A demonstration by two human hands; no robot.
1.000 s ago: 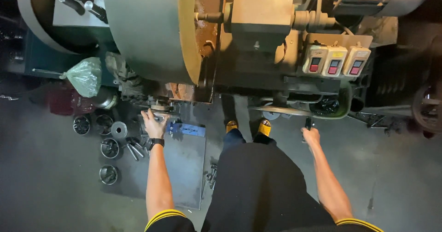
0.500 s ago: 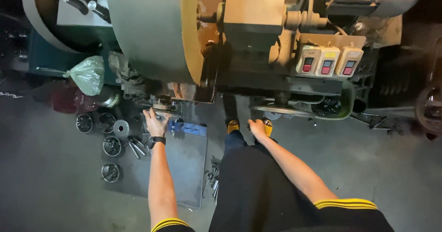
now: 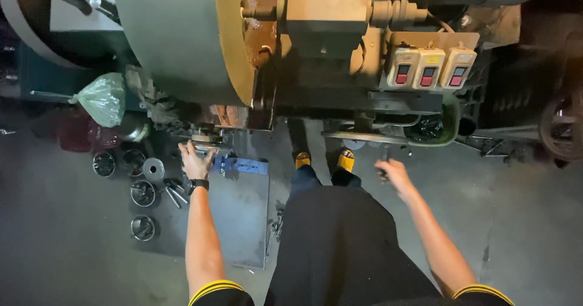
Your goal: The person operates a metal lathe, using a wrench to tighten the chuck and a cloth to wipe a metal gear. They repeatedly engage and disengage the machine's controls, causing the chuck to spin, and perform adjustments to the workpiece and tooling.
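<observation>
My left hand, a black watch on its wrist, reaches forward to a round metal part on the low bed of a large press machine, with the fingers closed on the part's near edge. My right hand is out to the right in a fist, closed around a small dark lever handle below the machine's front tray. My legs in dark trousers and my yellow shoes are between the two arms.
A grey metal plate lies on the floor with a blue strip at its far end. Several shiny metal cups and rods stand left of it. A green plastic bag hangs at left. Three switch boxes sit on the machine's front.
My right hand swung left toward my feet half a second ago and is now back out at the right on the lever. The left hand has stayed at the round part.
</observation>
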